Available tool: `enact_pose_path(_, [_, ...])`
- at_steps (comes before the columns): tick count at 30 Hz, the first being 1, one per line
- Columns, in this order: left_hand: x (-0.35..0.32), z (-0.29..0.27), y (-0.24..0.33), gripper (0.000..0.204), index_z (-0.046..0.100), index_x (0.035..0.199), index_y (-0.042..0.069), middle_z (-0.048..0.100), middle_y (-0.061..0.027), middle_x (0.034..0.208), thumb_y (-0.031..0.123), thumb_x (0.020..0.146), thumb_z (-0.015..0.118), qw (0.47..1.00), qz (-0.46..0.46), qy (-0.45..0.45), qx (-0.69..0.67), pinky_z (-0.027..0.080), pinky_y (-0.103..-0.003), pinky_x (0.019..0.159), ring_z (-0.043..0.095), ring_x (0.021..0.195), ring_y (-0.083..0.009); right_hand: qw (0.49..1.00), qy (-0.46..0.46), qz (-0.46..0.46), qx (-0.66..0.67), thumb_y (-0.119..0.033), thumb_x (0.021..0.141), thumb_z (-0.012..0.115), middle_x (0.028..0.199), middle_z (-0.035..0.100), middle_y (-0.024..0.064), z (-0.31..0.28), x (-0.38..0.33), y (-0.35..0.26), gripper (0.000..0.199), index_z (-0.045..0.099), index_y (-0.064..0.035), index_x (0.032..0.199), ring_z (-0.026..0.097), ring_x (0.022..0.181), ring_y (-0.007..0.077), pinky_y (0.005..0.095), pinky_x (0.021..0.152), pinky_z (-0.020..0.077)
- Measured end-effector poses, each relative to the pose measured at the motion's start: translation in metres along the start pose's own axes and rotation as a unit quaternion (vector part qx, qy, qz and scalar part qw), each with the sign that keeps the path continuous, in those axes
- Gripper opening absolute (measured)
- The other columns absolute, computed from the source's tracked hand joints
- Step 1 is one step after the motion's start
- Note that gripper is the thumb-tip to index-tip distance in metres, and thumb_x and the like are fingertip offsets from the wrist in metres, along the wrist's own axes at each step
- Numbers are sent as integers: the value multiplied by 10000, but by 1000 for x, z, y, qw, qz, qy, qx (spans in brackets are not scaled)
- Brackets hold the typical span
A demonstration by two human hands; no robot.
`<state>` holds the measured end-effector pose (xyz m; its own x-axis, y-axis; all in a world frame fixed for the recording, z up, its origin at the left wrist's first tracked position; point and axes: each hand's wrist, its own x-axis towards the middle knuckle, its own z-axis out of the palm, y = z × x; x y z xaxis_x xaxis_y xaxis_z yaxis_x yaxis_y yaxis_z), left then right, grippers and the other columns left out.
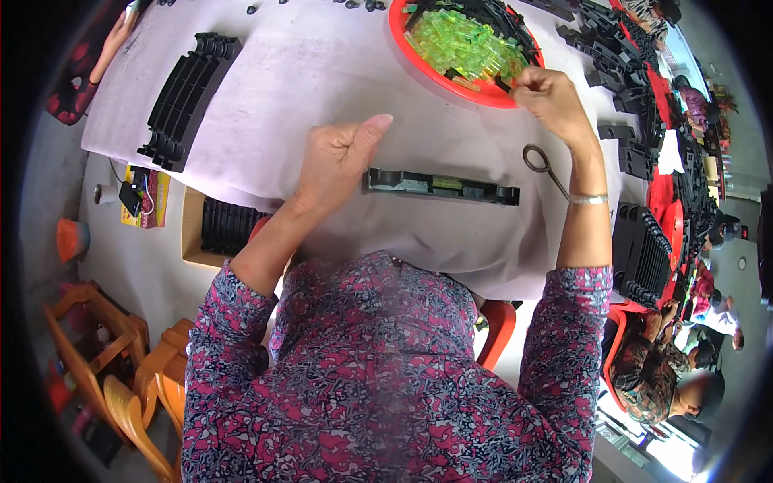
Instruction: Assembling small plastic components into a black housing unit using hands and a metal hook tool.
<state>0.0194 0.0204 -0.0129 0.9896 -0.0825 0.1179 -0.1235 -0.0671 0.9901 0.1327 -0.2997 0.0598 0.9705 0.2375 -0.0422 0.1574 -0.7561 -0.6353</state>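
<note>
My left hand (340, 157) is closed in a loose fist, thumb pointing up and to the right; its curled fingers hide whatever may be inside. Just right of it, a narrow black plastic holder (441, 186) lies on the cloth, with pale and green translucent pieces in its slots. My right hand (552, 101) is closed in a pinch at the right rim of a red bowl (439, 90); what the fingertips hold is too hidden to name. Yellow-green translucent pieces (459, 47) and black plastic parts (515, 32) fill the bowl.
A metal rod with a looped end (537, 158) lies beside my right forearm. At left rests a ribbed black rack (189, 101) on the white tablecloth (274, 80). Black parts (616, 60) crowd the right side. Other people sit at right; another person's hand (121, 32) shows top left.
</note>
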Motion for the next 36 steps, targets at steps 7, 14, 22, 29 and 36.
enact_pose_path(7, [1, 3, 25, 219, 636, 813, 5, 534, 39, 736, 135, 972, 713, 993, 107, 11, 41, 359, -239, 584, 450, 672, -52, 941, -12, 52, 333, -77, 916, 698, 777, 657, -5, 29, -84, -49, 41, 696, -36, 906, 492, 667, 31, 203, 608, 376])
enact_pose_path(14, [-15, 21, 55, 115, 712, 1042, 11, 603, 17, 901, 74, 947, 707, 989, 100, -94, 47, 405, -224, 677, 508, 787, -65, 917, -63, 45, 391, -44, 907, 704, 804, 656, -20, 67, -113, -80, 24, 683, -33, 904, 536, 713, 40, 211, 658, 429])
enact_pose_path(22, [-21, 21, 49, 103, 726, 1020, 1, 603, 44, 828, 93, 982, 698, 989, -24, -99, -111, 398, -197, 651, 481, 741, -22, 932, 46, 66, 352, -107, 946, 737, 780, 651, -37, 80, -126, -95, 64, 728, -46, 963, 540, 681, 29, 188, 603, 429])
enact_pose_path(29, [-21, 23, 45, 101, 730, 1019, 4, 591, 57, 813, 90, 968, 721, 990, -11, -106, -94, 390, -193, 628, 487, 740, -15, 925, 94, 82, 359, -143, 949, 749, 732, 642, -34, 93, -131, -93, 100, 752, -43, 952, 504, 615, 20, 185, 544, 405])
enact_pose_path(36, [-19, 21, 44, 130, 729, 1034, 10, 593, 49, 818, 110, 953, 739, 986, -22, -157, -52, 415, -210, 633, 509, 737, -24, 929, 65, 67, 358, -146, 970, 720, 705, 621, -38, 88, -135, -84, 121, 730, -49, 898, 471, 598, 18, 195, 519, 350])
